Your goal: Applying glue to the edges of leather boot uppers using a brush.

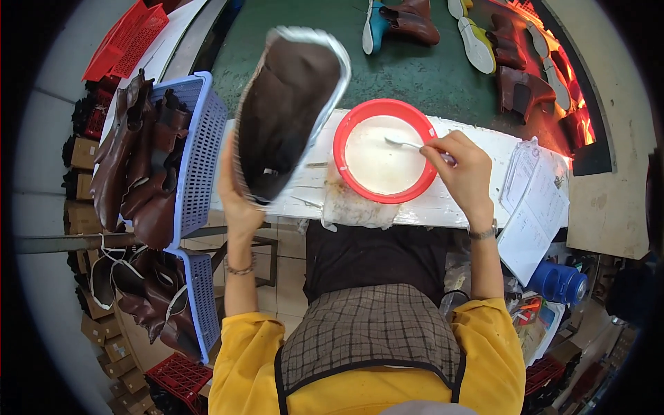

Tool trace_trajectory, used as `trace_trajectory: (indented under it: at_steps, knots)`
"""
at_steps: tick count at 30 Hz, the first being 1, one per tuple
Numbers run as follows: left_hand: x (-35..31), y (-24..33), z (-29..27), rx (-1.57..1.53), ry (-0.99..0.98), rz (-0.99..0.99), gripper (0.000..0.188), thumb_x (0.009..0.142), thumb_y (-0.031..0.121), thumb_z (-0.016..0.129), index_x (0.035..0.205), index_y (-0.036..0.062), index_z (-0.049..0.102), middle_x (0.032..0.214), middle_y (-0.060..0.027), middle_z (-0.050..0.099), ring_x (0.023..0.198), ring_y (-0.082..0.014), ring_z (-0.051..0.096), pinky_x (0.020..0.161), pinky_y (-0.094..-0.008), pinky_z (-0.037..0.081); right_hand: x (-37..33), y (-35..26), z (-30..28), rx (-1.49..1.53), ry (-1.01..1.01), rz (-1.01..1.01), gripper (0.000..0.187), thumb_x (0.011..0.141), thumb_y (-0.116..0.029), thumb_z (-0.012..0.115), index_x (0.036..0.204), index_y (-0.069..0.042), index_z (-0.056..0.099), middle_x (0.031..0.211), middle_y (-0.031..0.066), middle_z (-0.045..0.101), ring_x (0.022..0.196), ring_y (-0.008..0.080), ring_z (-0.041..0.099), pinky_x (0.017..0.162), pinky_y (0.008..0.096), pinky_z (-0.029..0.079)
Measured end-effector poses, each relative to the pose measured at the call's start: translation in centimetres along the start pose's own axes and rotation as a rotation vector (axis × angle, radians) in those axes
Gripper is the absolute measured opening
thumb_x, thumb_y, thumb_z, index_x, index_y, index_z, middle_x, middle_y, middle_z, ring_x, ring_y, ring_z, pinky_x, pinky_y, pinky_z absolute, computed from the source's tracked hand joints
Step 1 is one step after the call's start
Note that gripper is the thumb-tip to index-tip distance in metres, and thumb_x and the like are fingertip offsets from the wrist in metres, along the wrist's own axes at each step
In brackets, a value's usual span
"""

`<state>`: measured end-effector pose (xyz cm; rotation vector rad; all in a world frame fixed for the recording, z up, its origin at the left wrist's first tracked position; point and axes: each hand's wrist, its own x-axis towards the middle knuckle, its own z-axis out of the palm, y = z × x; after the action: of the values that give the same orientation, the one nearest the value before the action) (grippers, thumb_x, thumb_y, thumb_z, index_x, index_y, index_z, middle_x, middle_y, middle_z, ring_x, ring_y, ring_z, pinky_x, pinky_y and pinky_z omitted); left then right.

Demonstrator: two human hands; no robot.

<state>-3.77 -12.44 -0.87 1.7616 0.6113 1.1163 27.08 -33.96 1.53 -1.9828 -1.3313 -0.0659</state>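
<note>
My left hand is closed around a dark brown boot upper with a whitish rim along its underside edge. It is raised over the left of the white bench, blurred by motion. Between finger and thumb, my right hand pinches a small brush, which looks like a toothbrush. The brush's pale head is over a red-rimmed round basin of milky white liquid. Whether the head touches the liquid, I cannot tell.
Blue baskets of brown boot uppers stand at my left. Ahead, a green conveyor carries boots and soles toward a glowing orange heater. Papers lie on the bench's right end, above a blue bottle.
</note>
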Motion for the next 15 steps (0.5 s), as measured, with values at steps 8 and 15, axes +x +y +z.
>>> trace_trajectory:
  at_steps: [8,15]
  knots:
    - [-4.6,-3.4,-7.7,-0.643,-0.254,-0.658,0.058,0.061,-0.011,0.064,0.120,-0.0116,0.062,0.086,-0.0153,0.068,0.056,-0.0174,0.059,0.048,-0.0279,0.045,1.8,1.1,-2.0,0.167,-0.052,0.059,0.007,0.084,-0.012,0.079,0.090,-0.008,0.079,0.086,0.0028,0.069,0.076,0.0146,0.066,0.067,0.0280,0.051]
    - [-5.5,-5.1,-5.6,-1.143,-0.375,-0.421,0.074,0.087,0.016,0.077,0.151,-0.0006,0.043,0.143,-0.0232,0.055,0.131,-0.0355,0.056,0.107,-0.0509,0.051,4.6,-1.7,-1.2,0.393,-0.080,-0.308,0.019,0.076,-0.003,0.082,0.094,-0.008,0.080,0.090,0.0022,0.071,0.085,0.0137,0.064,0.078,0.0302,0.045]
